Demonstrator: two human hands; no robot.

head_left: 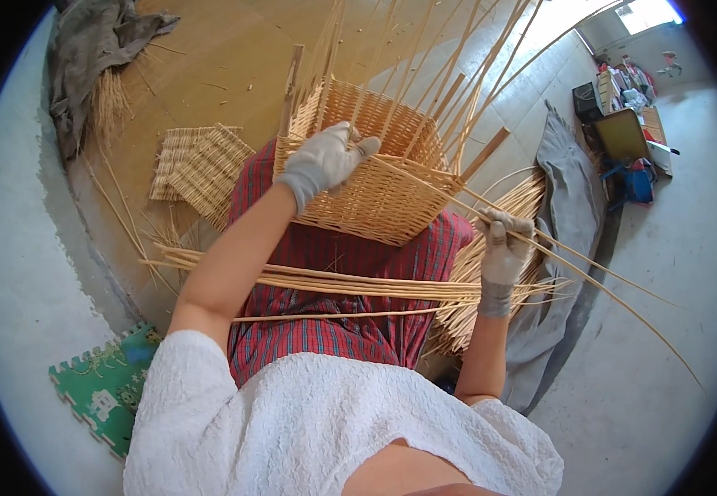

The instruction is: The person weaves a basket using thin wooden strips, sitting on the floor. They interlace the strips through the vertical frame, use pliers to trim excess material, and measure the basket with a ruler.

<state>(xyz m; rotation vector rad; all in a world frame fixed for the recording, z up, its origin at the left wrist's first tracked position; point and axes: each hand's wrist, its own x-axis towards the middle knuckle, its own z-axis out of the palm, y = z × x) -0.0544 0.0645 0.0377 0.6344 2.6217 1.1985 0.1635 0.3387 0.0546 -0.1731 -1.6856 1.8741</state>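
A half-woven rectangular wicker basket [375,178] rests on my lap over a red plaid skirt [333,285], with long upright stakes fanning out from its rim. My left hand [323,159], in a light work glove, presses on the basket's near left rim. My right hand [503,248], also gloved, is closed on thin willow rods [590,269] that run from the basket's side out to the lower right. A bundle of straight rods [333,281] lies across my lap.
Two flat woven panels [197,165] lie on the wooden floor at the left. Grey cloths lie at the upper left [85,58] and at the right [569,207] with more rods on it. A green foam mat piece [102,388] sits lower left. Clutter stands far right.
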